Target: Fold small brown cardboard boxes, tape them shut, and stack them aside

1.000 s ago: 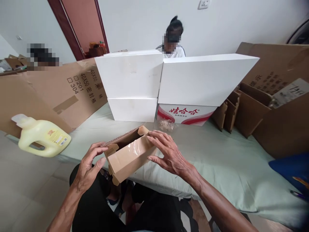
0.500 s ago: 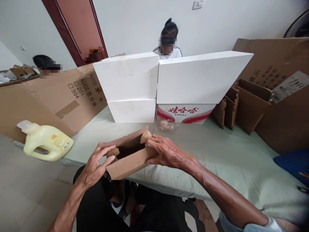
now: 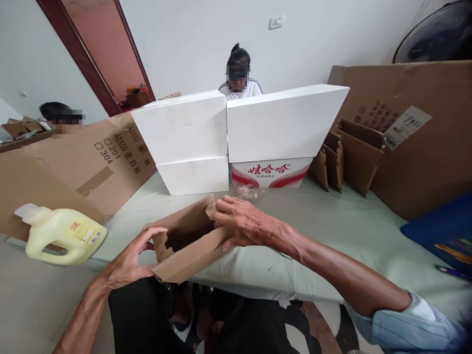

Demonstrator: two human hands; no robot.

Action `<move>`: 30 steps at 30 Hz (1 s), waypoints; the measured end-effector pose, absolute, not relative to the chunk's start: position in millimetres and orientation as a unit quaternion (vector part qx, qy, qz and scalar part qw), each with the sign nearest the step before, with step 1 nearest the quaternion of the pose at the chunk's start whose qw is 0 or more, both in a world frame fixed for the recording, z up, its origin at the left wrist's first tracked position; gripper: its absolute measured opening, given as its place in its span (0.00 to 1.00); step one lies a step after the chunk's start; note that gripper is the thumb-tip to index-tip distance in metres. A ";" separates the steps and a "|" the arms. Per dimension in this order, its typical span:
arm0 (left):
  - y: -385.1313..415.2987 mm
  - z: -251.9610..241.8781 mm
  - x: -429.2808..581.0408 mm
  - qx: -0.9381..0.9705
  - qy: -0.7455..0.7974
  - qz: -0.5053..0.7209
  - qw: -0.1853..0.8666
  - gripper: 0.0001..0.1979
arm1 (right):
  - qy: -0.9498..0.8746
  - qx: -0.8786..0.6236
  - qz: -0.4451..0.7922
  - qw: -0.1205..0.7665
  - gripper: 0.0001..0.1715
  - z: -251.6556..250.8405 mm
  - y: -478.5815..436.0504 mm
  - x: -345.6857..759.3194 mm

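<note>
Left hand (image 3: 127,260) just moved its thumb out to the near corner of the cardboard carton (image 3: 195,258), fingers spread wide; right hand (image 3: 243,221)'s clamped on the other end, probably steadying it mouth-up by the tabletop (image 3: 350,233) edge.

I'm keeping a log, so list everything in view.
Open carton: 1, brown, front centre
Plain boxes: 3, white, centre
Printed carton: 1, red and white, centre
Plastic bag: 1, clear, centre
Jug: 1, pale yellow, left
Large cardboard: at least 2, brown, sides
Cardboard pieces: 3, brown, right
Unclear object: 1, blue, right
Possible pen: 1, dark, right
Round object: 1, dark, upper right
Socket: 1, white, wall
Door frame: 1, dark red, left
Other people: 2, one in white, rear
Cloth: 1, pale green, underneath
Trousers: 1 pair, black, bottom
Left hand: 1, bare, carton's left end
Right hand: 1, bare, carton's right end
</note>
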State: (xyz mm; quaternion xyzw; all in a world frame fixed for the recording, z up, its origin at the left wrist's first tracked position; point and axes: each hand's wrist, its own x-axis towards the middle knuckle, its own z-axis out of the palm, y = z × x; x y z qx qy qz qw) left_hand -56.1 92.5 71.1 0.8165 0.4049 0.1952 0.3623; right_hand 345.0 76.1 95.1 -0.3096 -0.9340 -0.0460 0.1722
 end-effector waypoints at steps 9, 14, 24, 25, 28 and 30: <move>100.9 66.9 -62.9 0.803 0.411 0.164 0.398 0.38 | -0.954 -0.248 0.024 0.169 0.37 91.5 76.5 346.0; 109.7 67.3 -67.4 0.813 0.396 0.151 0.399 0.39 | -0.965 -0.219 -0.005 0.146 0.30 99.0 79.8 337.4; 110.5 41.3 -52.5 0.713 0.436 0.419 0.355 0.36 | -0.822 -0.332 0.146 0.440 0.38 53.1 64.1 361.9; 112.2 39.1 -45.7 0.690 0.437 0.472 0.333 0.35 | -0.794 -0.342 0.151 0.479 0.37 44.0 61.4 359.0; 118.2 34.7 -28.4 0.633 0.438 0.587 0.250 0.34 | -0.698 -0.401 0.216 0.553 0.38 16.1 51.0 350.9; 120.2 31.0 -23.5 0.612 0.441 0.623 0.208 0.33 | -0.672 -0.430 0.300 0.523 0.34 -0.1 40.7 349.4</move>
